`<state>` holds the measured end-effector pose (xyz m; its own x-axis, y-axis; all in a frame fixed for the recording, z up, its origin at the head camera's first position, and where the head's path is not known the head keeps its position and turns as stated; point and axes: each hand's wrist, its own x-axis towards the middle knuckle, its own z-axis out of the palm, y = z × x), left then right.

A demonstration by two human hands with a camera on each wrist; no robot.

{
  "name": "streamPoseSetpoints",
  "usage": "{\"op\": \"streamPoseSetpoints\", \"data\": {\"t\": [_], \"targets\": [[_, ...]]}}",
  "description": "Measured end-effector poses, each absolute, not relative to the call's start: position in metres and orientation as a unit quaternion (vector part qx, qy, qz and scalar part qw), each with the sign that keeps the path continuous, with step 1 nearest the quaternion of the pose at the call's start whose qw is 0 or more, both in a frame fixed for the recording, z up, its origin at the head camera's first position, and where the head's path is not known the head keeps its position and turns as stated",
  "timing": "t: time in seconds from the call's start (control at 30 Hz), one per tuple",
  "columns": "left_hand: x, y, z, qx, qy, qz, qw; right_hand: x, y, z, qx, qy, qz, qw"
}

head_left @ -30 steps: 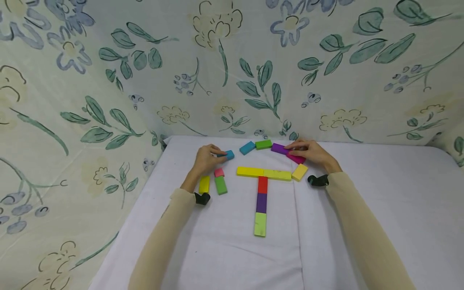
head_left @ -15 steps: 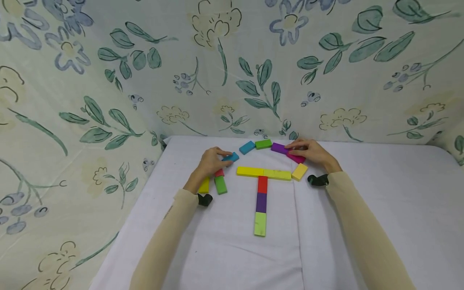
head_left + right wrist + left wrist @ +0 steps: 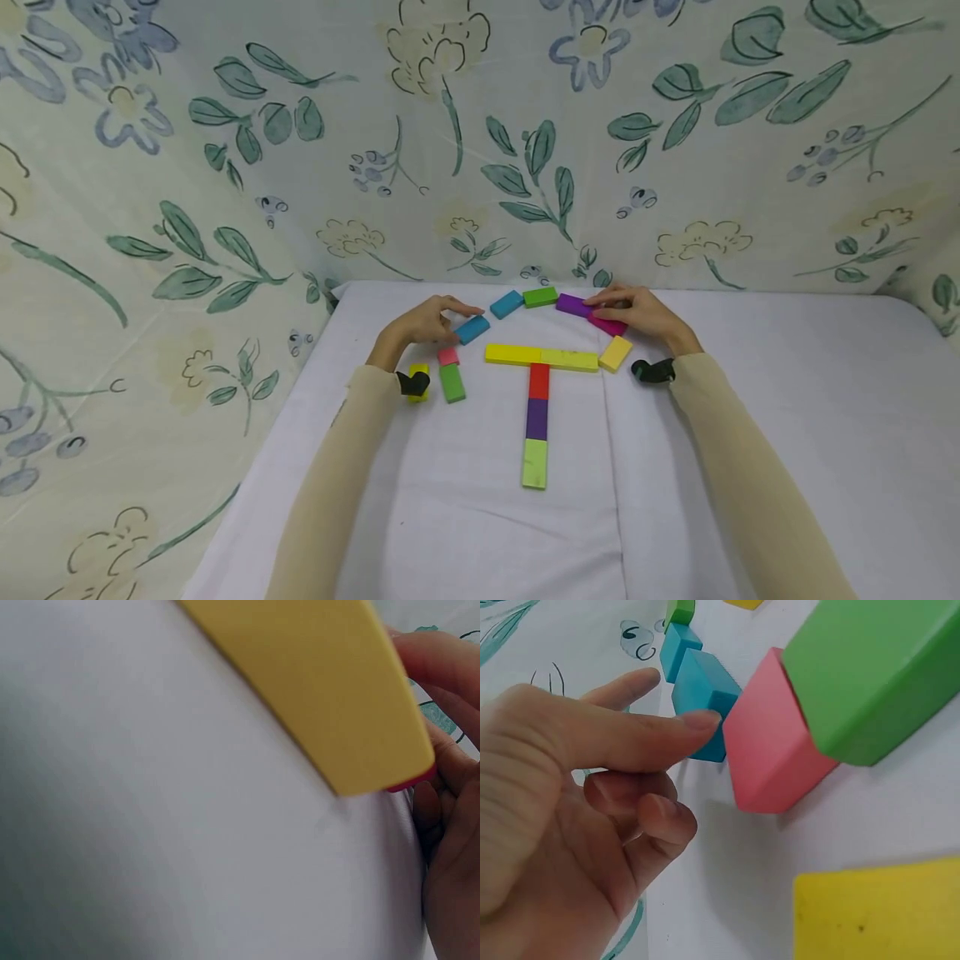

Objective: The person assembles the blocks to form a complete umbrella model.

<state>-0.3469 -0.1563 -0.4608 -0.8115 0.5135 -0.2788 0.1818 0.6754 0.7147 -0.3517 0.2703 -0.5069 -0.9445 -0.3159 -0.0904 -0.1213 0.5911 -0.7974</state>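
Observation:
My left hand (image 3: 422, 323) is at a blue block (image 3: 472, 330) on the left of a curved row. In the left wrist view its thumb touches the blue block (image 3: 705, 694), while the straight index finger stands apart from it. The other fingers curl loosely. A pink block (image 3: 769, 742) and a green block (image 3: 877, 675) are nearby. My right hand (image 3: 645, 317) is at the row's right side, thumb and index finger about the right end of a purple block (image 3: 573, 306). A magenta block (image 3: 609, 325) lies under that thumb, partly hidden.
Yellow blocks (image 3: 513, 355) form a bar above a column of red (image 3: 539, 382), purple and light green blocks. Another blue block (image 3: 507, 304) and a green block (image 3: 540, 297) continue the curve. A pale yellow block (image 3: 615, 354) sits right. A floral cloth (image 3: 450, 200) hangs behind the white table (image 3: 465, 533).
My left hand has pushed the blue block up and right, then loosened its fingers and drawn slightly left. My right hand keeps its place. The head view has shifted slightly.

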Motion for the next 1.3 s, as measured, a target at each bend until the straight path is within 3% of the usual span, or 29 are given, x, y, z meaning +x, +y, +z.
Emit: {"op": "streamPoseSetpoints", "data": {"t": [0.53, 1.3], "targets": [[-0.347, -0.146, -0.459, 0.203, 0.885, 0.336, 0.249, -0.351, 0.270, -0.505, -0.120, 0.880, -0.444, 0.118], [-0.345, -0.130, -0.469, 0.184, 0.932, 0.268, 0.162, -0.348, 0.267, -0.502, -0.107, 0.871, -0.462, 0.125]]}}
